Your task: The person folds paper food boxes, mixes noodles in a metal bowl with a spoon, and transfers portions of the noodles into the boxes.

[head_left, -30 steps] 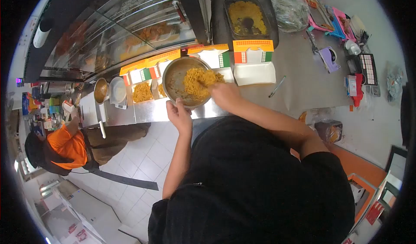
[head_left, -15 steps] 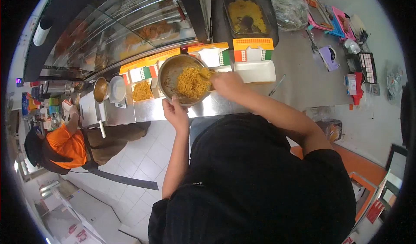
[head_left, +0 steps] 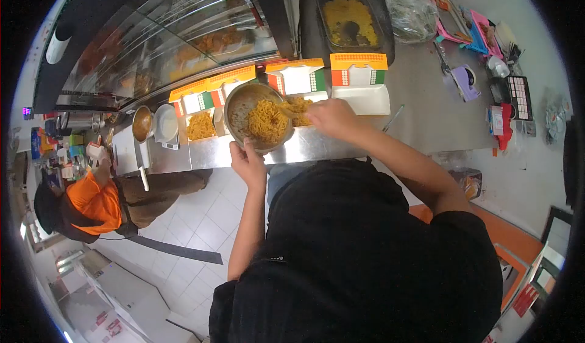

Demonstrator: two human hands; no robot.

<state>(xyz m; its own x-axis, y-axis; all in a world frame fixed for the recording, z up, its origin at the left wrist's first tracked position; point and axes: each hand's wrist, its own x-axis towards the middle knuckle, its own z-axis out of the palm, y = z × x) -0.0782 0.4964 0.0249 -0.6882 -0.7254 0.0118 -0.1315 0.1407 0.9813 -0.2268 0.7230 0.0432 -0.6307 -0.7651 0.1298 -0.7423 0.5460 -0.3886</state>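
Note:
My left hand grips the near rim of a round metal bowl, its thumb over the edge. The bowl tilts to the right and holds a heap of yellow noodles. My right hand is closed at the bowl's right side; what it holds is too hard to make out. Beneath its fingers, more noodles lie over an open carton. Right of that stands another open carton with a bare white tray. Partly behind the bowl, a carton at the left contains noodles.
A black container of yellow food stands behind the cartons. At the left are a saucepan and a white bowl on a scale. A pen-like item lies to the right. A co-worker in orange works at the far left.
My right hand has moved slightly right and down, away from the bowl. Noodles now show in the carton beside the bowl. My left hand stays on the rim.

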